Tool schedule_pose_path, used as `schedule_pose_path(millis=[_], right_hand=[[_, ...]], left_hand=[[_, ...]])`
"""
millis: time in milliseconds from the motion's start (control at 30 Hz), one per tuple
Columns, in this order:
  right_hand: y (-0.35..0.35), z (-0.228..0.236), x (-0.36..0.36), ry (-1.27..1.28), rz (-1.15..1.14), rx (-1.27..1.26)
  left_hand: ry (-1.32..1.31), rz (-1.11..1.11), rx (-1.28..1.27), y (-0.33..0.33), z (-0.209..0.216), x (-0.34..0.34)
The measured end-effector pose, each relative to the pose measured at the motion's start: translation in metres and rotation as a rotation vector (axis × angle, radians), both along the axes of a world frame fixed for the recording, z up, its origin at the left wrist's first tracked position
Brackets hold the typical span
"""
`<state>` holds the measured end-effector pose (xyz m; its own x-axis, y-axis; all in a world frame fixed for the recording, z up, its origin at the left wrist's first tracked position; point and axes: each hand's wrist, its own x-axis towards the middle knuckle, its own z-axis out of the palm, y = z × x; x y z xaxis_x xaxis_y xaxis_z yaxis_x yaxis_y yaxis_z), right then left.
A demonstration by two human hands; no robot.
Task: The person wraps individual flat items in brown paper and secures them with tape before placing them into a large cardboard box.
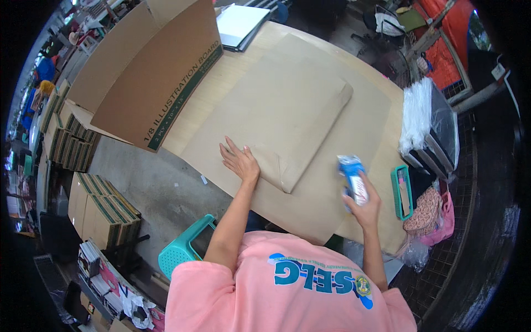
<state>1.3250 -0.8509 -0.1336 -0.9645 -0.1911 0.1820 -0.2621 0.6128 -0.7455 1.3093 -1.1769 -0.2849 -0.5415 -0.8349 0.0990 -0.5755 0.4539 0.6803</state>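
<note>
A large sheet of brown wrapping paper (368, 113) lies over the table, with one part folded into a flat brown packet (293, 105) with creased edges. My left hand (241, 162) rests flat on the paper at the packet's near left corner, fingers spread. Over the right part of the sheet, my right hand (365, 206) grips a small blue-and-white container (354, 178) with reddish lettering. It looks slightly blurred, and its exact kind is hard to make out. Whatever lies inside the folded paper is hidden.
An open cardboard box (160, 77) stands at the table's left, beside a white stack (241, 25). Plastic-wrapped items (423, 122), a green basket (402, 192) and a patterned pouch (423, 211) line the right edge. A teal stool (182, 243) and stacked cartons (105, 213) are on the floor.
</note>
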Motion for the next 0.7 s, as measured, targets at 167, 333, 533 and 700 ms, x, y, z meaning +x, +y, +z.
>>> schedule_pose_path(millis=[167,333,533,700], right_hand=[[-0.174,0.013,-0.073,-0.020,0.430,0.090],[-0.272,-0.020,-0.123,-0.069,0.674,0.450],[-0.240,-0.002,-0.126,-0.120,0.901,0.606],[-0.134,0.017,-0.081,-0.268,0.774,0.674]], left_hand=[[0.059,0.040,0.030,0.002,0.007,-0.001],[0.108,0.073,0.045,0.004,0.013,-0.002],[0.088,0.092,0.047,0.001,0.009,0.001],[-0.050,-0.003,-0.077,-0.004,0.006,0.003]])
